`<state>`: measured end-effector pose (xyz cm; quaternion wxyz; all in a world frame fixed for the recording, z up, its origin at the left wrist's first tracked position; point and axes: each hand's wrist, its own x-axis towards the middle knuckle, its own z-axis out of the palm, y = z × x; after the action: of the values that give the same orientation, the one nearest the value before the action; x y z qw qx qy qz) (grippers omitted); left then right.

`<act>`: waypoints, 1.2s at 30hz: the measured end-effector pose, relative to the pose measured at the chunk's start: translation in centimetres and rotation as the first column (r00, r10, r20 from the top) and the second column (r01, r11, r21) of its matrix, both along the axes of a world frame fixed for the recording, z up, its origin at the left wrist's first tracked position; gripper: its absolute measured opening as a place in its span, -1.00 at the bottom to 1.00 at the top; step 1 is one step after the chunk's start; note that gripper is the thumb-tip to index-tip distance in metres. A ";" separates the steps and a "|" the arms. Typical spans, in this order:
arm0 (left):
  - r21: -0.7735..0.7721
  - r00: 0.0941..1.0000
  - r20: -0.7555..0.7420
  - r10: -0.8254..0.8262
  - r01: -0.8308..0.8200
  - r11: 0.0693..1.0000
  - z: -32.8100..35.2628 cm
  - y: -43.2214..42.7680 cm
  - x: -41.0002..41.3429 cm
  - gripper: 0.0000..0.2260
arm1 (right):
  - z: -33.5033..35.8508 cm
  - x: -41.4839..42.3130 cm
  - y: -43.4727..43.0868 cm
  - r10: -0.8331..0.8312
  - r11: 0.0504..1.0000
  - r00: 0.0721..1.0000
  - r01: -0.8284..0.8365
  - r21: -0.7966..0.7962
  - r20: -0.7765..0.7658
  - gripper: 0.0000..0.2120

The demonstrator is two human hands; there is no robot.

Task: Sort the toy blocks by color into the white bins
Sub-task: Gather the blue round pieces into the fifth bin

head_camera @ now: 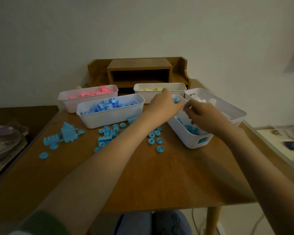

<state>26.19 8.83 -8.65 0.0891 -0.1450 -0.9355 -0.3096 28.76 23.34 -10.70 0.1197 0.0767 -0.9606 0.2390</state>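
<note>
Left hand (163, 104): grips blue wheel (176, 100) above white bin (190, 143). Right hand (205, 117): fingers curled; hold cannot be told.

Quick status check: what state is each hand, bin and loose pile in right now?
Left hand: grips blue wheel over wheel bin.
Right hand: fingers curled over wheel bin, hold unclear.
Wheel bin: partly filled.
Blue bin: heaped.
Pink bin: partly filled.
Yellow bin: partly filled.
White-block bin: partly filled.
Loose blue pieces: unsorted on table.
</note>
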 end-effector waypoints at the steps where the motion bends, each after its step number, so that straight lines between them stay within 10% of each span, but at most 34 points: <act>1: 0.004 0.999 -0.030 -0.010 0.010 1.000 0.4 1.0 -0.2 -0.62 | 0.0 0.0 0.2 -0.009 1.000 0.999 0.009 -0.007 -0.049 -0.82; 12: -0.135 0.998 -0.038 -0.048 0.043 0.990 -1.2 6.5 -1.5 -0.55 | -1.8 0.2 2.9 -0.078 0.989 0.980 0.052 -0.142 -0.184 -0.85; 17: -0.078 0.995 -0.104 0.000 -0.009 0.997 -0.4 6.0 -1.1 -0.62 | -2.3 1.3 2.5 -0.052 0.858 0.956 -0.106 -0.503 -0.290 -0.76; 24: 0.180 0.985 0.160 -0.062 0.033 0.983 -1.1 5.3 -1.4 -0.73 | -2.5 2.7 0.5 0.101 0.767 0.946 -0.272 -0.581 -0.309 -0.70; 28: 0.006 0.972 0.225 -0.065 0.065 0.998 -2.1 4.6 -1.1 -0.81 | -2.1 3.3 0.2 0.136 0.712 0.952 -0.286 -0.641 -0.273 -0.66; 33: -0.095 0.943 0.307 -0.127 0.163 0.982 -2.8 5.1 -1.0 -0.86 | -1.5 3.6 -0.4 0.106 0.780 0.977 -0.197 -0.594 -0.185 -0.57; 36: -0.164 0.999 0.030 -0.025 0.030 0.986 -3.1 3.7 0.1 -0.78 | -1.1 3.1 -0.4 -0.007 0.894 0.995 -0.038 -0.447 -0.098 -0.74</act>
<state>26.33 12.48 -11.74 0.0596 -0.1604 -0.9569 -0.2347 31.85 22.97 -11.77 0.1786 0.0663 -0.8720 0.4509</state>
